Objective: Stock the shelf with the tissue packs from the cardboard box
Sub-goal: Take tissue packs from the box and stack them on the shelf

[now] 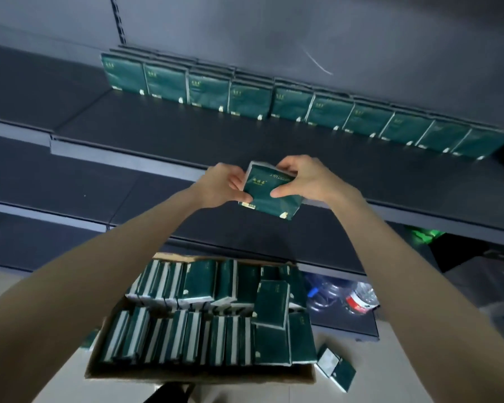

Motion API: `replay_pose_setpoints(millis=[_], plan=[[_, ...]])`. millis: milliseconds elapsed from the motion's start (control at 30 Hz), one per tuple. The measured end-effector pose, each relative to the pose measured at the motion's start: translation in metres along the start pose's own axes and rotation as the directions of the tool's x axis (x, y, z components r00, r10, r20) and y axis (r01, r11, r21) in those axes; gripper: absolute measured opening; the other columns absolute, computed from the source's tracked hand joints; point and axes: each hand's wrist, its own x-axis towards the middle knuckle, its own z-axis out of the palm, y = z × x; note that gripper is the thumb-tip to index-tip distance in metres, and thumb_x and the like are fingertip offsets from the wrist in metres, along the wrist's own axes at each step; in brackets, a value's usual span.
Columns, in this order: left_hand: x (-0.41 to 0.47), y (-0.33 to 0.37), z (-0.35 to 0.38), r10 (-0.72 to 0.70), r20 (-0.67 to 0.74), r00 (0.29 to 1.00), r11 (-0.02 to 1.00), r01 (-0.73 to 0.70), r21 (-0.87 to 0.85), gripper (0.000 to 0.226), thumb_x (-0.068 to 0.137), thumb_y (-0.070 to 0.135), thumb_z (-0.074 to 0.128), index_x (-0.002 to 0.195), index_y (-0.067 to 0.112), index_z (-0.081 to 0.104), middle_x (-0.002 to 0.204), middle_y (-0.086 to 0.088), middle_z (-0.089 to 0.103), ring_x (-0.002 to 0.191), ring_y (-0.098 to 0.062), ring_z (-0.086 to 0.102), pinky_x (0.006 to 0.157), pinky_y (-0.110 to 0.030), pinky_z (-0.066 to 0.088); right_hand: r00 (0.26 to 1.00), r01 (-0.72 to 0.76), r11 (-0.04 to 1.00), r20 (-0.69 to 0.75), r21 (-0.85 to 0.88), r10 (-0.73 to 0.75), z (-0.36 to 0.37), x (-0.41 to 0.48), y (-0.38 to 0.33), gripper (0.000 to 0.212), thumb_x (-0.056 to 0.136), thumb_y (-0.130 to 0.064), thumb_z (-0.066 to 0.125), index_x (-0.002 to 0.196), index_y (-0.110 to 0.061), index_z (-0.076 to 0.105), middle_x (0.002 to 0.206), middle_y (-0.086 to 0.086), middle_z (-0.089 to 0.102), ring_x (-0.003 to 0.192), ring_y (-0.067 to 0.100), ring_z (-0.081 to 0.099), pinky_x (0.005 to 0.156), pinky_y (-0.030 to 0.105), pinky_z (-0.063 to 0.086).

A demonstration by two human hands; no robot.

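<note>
**Pack held over shelf edge, both hands**

Shelf: dark, several tiers. The upper tier carries a row of green tissue packs standing upright at the back, side by side, running from left of centre to the right edge. More packs appear to stand behind the front ones. The front part of that tier is bare.

Box: cardboard, open, on the floor below the shelf. Inside are two rows of packs, most standing on edge. A few at the right end lie flat or lean on the others.

Bottles: clear plastic, just right of the box on the lowest tier; detail is blurred.

Pack: green, held in the air in front of the upper tier's front edge, slightly tilted.

Left hand: fingers curled round the pack's left edge.

Right hand: fingers pinch the pack, thumb on its front face and the others over the top edge.

Loose pack: on the floor, just beside the box's near right corner.
</note>
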Motion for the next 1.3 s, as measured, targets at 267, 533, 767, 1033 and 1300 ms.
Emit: replay_pose_setpoints(millis=[267, 533, 767, 1033, 1300], plan=[[0.078, 0.046, -0.049, 0.103, -0.06, 0.993, 0.982, -0.092, 0.165, 0.055, 0.072, 0.025, 0.082, 0.121, 0.013, 0.06, 0.114, -0.003, 0.064, 0.099, -0.014, 0.059, 0.09, -0.025, 0.046, 0.989, -0.012, 0.981, -0.145, -0.194, -0.016, -0.076, 0.074, -0.012, 0.055, 0.072, -0.023, 0.082, 0.122, -0.013, 0.061, 0.123, 0.003, 0.062, 0.115, 0.022, 0.056, 0.099, 0.036, 0.044], [0.182, 0.031, -0.086, 0.158, 0.012, 0.987, 0.74, -0.127, 0.66, 0.09, 0.08, 0.033, 0.074, 0.15, 0.013, 0.021, 0.157, -0.008, 0.021, 0.142, -0.028, 0.023, 0.115, -0.047, 0.022, 0.953, -0.154, 0.949, -0.296, -0.274, 0.069, -0.102, 0.164, 0.011, 0.064, 0.077, -0.028, 0.078, 0.135, -0.017, 0.052, 0.139, 0.007, 0.05, 0.132, 0.028, 0.04, 0.111, 0.045, 0.031], [0.265, 0.014, -0.101, 0.22, 0.064, 0.973, 0.56, -0.179, 0.809, 0.101, 0.078, 0.036, 0.074, 0.152, 0.012, 0.01, 0.159, -0.007, 0.01, 0.145, -0.026, 0.014, 0.118, -0.042, 0.009, 0.938, -0.262, 0.872, -0.322, -0.413, 0.129, -0.105, 0.234, 0.032, 0.065, 0.076, -0.036, 0.076, 0.135, -0.027, 0.051, 0.148, 0.007, 0.03, 0.136, 0.031, 0.019, 0.111, 0.045, 0.019], [0.31, 0.002, -0.096, 0.161, 0.146, 0.976, 0.478, -0.207, 0.854, 0.109, 0.08, 0.04, 0.072, 0.151, 0.009, -0.004, 0.16, -0.008, -0.007, 0.147, -0.022, -0.004, 0.118, -0.042, 0.001, 0.93, -0.278, 0.855, -0.345, -0.438, 0.126, -0.101, 0.279, 0.045, 0.066, 0.075, -0.036, 0.077, 0.135, -0.025, 0.051, 0.146, 0.007, 0.03, 0.135, 0.03, 0.021, 0.109, 0.043, 0.02], [0.316, -0.006, -0.091, 0.188, 0.134, 0.973, 0.46, -0.208, 0.863, 0.104, 0.083, 0.038, 0.069, 0.151, 0.01, -0.005, 0.16, -0.009, -0.007, 0.147, -0.023, -0.004, 0.118, -0.043, 0.001, 0.935, -0.199, 0.8, -0.354, -0.565, -0.017, -0.091, 0.294, 0.056, 0.099, 0.071, -0.034, 0.081, 0.148, -0.017, 0.021, 0.146, 0.005, 0.036, 0.133, 0.03, 0.032, 0.108, 0.043, 0.024]])
